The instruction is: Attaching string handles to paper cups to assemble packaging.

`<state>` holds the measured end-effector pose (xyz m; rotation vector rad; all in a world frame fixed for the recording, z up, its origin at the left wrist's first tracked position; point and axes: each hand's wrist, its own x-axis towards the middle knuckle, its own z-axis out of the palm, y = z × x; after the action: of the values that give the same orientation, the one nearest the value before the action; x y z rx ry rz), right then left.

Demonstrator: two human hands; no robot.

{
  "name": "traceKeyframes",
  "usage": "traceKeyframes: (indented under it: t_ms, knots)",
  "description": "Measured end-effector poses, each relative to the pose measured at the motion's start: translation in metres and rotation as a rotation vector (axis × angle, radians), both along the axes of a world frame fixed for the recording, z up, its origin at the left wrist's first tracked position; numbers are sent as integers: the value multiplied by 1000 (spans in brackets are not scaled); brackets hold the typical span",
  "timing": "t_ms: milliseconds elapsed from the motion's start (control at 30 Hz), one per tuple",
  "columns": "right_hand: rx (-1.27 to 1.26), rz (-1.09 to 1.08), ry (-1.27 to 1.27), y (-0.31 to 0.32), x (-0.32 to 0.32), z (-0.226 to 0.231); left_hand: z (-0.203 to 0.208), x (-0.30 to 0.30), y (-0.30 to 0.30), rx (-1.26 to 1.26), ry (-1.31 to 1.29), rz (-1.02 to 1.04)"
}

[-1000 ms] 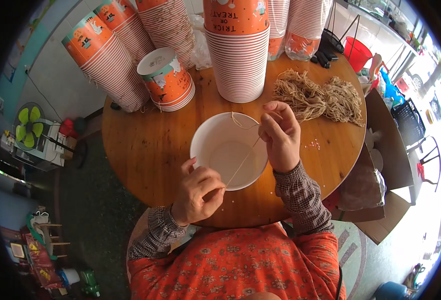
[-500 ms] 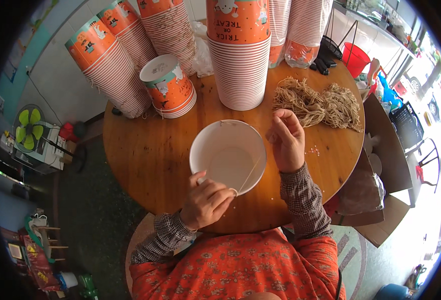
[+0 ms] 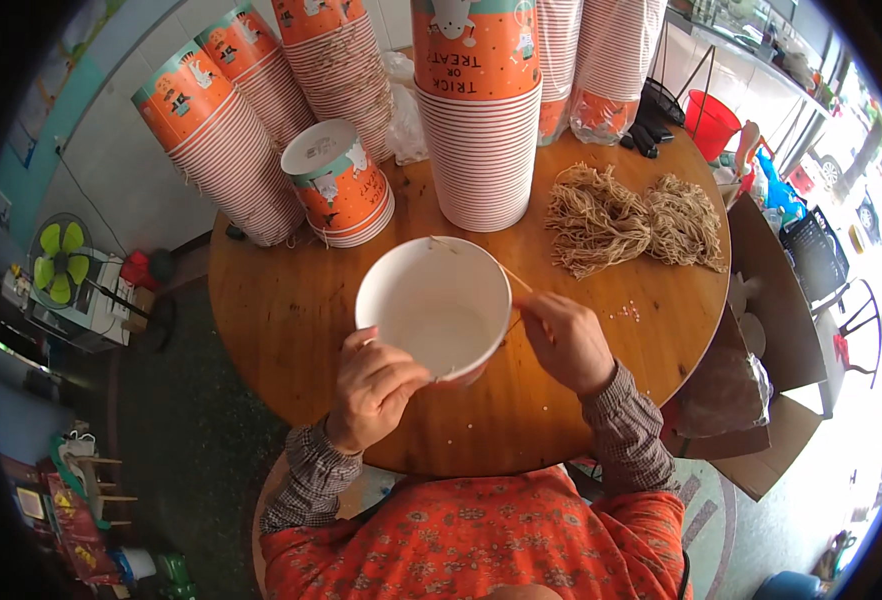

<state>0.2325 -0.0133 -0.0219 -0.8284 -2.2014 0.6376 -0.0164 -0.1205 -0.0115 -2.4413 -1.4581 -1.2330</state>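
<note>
A paper bucket (image 3: 431, 310), white inside, is tilted with its mouth toward me over the near middle of the table. My left hand (image 3: 373, 392) is closed on its near left rim, thumb and fingers pinching the edge. On the other side, my right hand (image 3: 568, 340) is closed on a thin tan cord (image 3: 517, 280), which runs from the fingers to the bucket's right rim. A short bit of cord also shows inside at the far rim. Beyond my right hand lie two bundles of tan cords (image 3: 601, 220). How the cord's end meets the bucket wall is hidden.
A tall stack of upside-down orange buckets (image 3: 486, 150) stands behind. Several more stacks (image 3: 236, 150) lean at the far left, near a short upside-down stack (image 3: 346, 200). Black scissors-like handles (image 3: 646, 138) lie at the far right. An open cardboard box (image 3: 776, 290) stands beyond the table's right edge.
My right hand has come down toward the bucket's right side, drawing the cord out past the rim. The bucket and my left hand have shifted left.
</note>
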Motion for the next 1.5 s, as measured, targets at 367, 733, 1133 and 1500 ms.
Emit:
traceKeyframes:
  t_ms: [367,733,1133,1500]
  knots:
    - [-746,-64,919,61,-16,-45,11,-31,5,49,-355,282]
    - [-752,-72,731,57,-32,-88,-27,-190,181,-158,-1766,-90]
    - [-710,-78,598,63,-29,-85,-88,-197,198,-203,-1525,522]
    - [-546,-149,457,67,-27,-84,31,-167,228,301,28,541]
